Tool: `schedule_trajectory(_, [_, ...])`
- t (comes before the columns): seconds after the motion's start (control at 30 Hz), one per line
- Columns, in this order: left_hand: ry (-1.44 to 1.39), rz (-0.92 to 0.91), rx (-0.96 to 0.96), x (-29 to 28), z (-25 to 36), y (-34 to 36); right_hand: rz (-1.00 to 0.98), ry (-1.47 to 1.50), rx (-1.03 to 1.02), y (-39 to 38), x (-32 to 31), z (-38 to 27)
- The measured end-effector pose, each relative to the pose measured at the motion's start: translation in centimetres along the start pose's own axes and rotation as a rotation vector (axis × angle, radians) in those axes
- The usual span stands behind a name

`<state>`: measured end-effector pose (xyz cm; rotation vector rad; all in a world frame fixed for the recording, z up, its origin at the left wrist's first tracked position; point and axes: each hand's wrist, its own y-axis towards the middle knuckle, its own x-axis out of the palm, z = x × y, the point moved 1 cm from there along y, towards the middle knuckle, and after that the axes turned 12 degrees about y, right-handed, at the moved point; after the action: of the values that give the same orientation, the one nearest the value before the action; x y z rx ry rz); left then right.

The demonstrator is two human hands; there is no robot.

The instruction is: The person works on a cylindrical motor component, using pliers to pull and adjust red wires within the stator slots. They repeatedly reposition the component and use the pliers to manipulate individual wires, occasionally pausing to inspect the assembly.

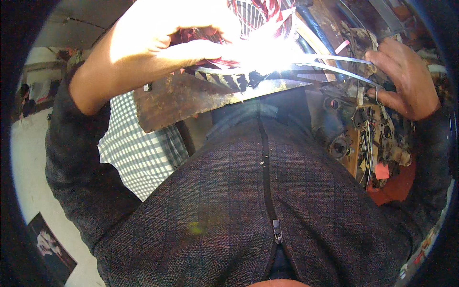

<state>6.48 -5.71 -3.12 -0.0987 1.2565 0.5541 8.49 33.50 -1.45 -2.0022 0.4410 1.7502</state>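
Observation:
A slotted metal motor stator (224, 80) lies on a worn board (186, 103), with bundles of red winding wire (273, 14) around it. My left hand (191, 36) is bent over the stator's left side, its fingers closed around some of the red wire. Strong glare washes out that hand and hides the stator's middle. On the right, my right hand (404, 76) grips what looks like a pair of long-handled scissors, with the silver handles (342, 71) spread apart. A loop sits about the thumb. The handles point left into the glare, where the blades cannot be made out.
Metal parts and wires (370, 129) are heaped below my right hand, beside a red-orange piece (394, 184). A blue rod (313, 28) and other long pieces lie beyond the stator. Checked cloth (138, 143) hangs under the board at left.

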Motion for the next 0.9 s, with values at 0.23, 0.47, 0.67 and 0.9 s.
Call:
schedule_trajectory(0.23, [-0.077,-0.12,-0.091,0.2,-0.4,-0.1,-0.031,0.03,0.001,0.0,0.2,0.0])
schedule_trajectory(0.47, [0.099,-0.206,-0.112,0.2,-0.8,-0.8,0.035,-0.041,-0.019,0.4,0.1,-0.3])
schedule_trajectory(0.67, [-0.024,-0.186,-0.155,0.3,-1.3,-1.1,0.04,-0.096,-0.026,0.4,0.7,0.1])
schedule_trajectory(0.9, [-0.116,-0.217,-0.052,-0.7,-1.4,0.1,0.116,-0.065,-0.083,0.4,2.0,-0.4])
